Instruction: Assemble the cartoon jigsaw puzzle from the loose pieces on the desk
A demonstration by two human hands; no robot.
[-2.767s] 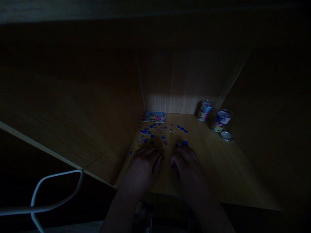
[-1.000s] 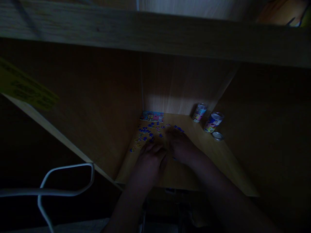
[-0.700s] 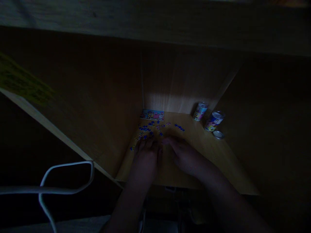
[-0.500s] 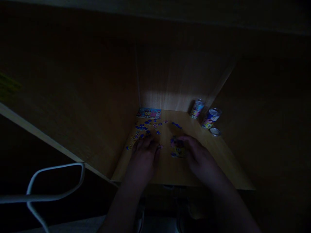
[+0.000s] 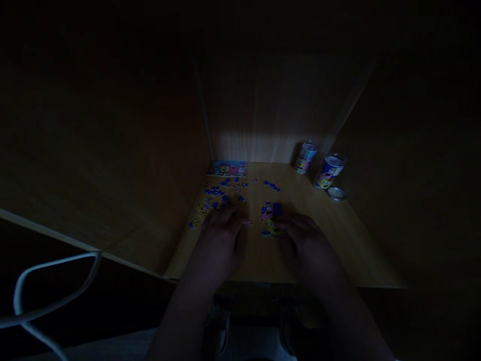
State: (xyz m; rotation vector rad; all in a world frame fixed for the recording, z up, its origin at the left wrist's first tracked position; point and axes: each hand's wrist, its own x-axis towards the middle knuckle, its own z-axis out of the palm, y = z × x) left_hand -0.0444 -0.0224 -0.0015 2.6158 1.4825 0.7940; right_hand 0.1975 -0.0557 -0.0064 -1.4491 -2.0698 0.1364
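The joined puzzle (image 5: 267, 212) lies flat on the desk (image 5: 259, 263), between the two hands and nearer the right one. Its left part shows pink, yellow and blue; the right hand (image 5: 306, 240) covers part of its right side. The right fingers (image 5: 296, 219) reach over it from the right, the foremost tip at its middle, seemingly touching; in this dim light I cannot tell whether they grip.

The left hand (image 5: 220, 235) is palm down, its fingers curled, well apart from the right. A small pink piece (image 5: 247, 222) is right at its fingertips, just left of the puzzle; whether it is pinched or only touched I cannot tell.

Loose pieces (image 5: 214, 191), many of them blue, lie scattered beyond the left hand, and a short blue row (image 5: 272, 186) lies beyond the puzzle. Farther back, a picture strip (image 5: 227, 169) lies by the back panel (image 5: 259, 145). At right are a rear can (image 5: 305, 159) and a front can (image 5: 328, 175), with a round lid (image 5: 336, 193) just beside the front one.
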